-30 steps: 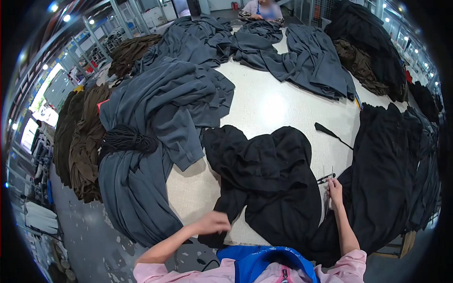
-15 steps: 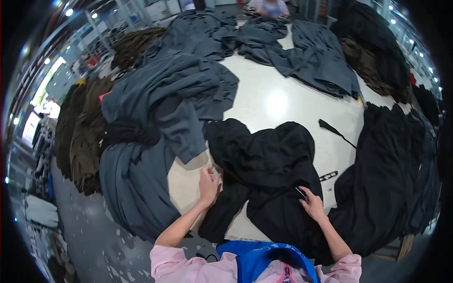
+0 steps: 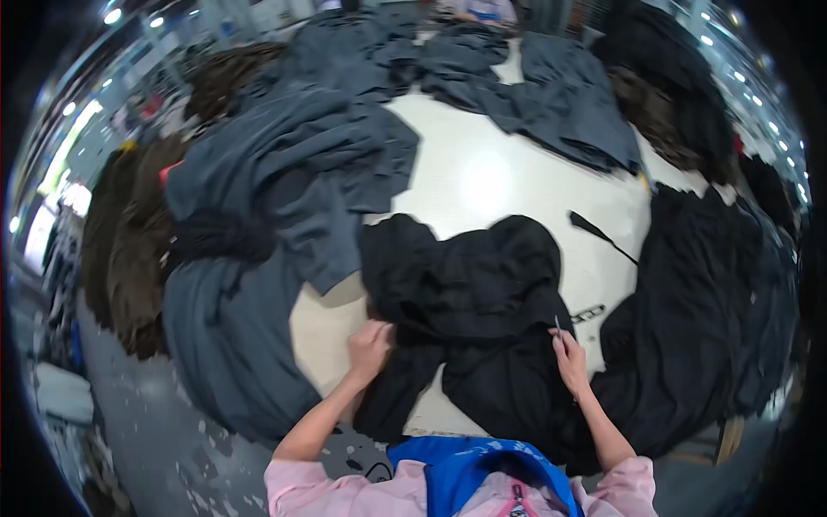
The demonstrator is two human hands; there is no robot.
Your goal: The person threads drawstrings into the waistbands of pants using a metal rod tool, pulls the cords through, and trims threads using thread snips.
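Black garment (image 3: 482, 267) on near side of counter (image 3: 487, 177), between grey cloth (image 3: 233, 327) to the left and black pile (image 3: 706, 293) to the right. Left hand (image 3: 370, 346): fingers curled, apparently clamped on garment at left edge. Right hand (image 3: 568, 355): roughly level with the left, at right edge, thumb and fingers closed around slim metal tool (image 3: 557, 324); cannot tell whether garment also pinched there. Hands well apart, garment spanning the gap.

Step in hand, as judged: crosswise edge held spread between both sides. Sound practice: pull evenly, keep hands level, use light tension, and smooth bunched layers just beyond the edge. Keep tool tip up and away from garment, against snagging. Advisable to watch for drag at lower right, near black pile; exact contact there too dark to tell.

Orientation: crosswise edge running left to right, hand to hand. Two rounded lobes pointing toward far side; two lower parts pointing toward near side, strip of counter visible between. Long axis hard to fix because of bunching; probably near to far, roughly square to the edge. Just beside right edge: small black item (image 3: 589, 313). Farther off: strap (image 3: 593, 226), narrow end toward black pile.
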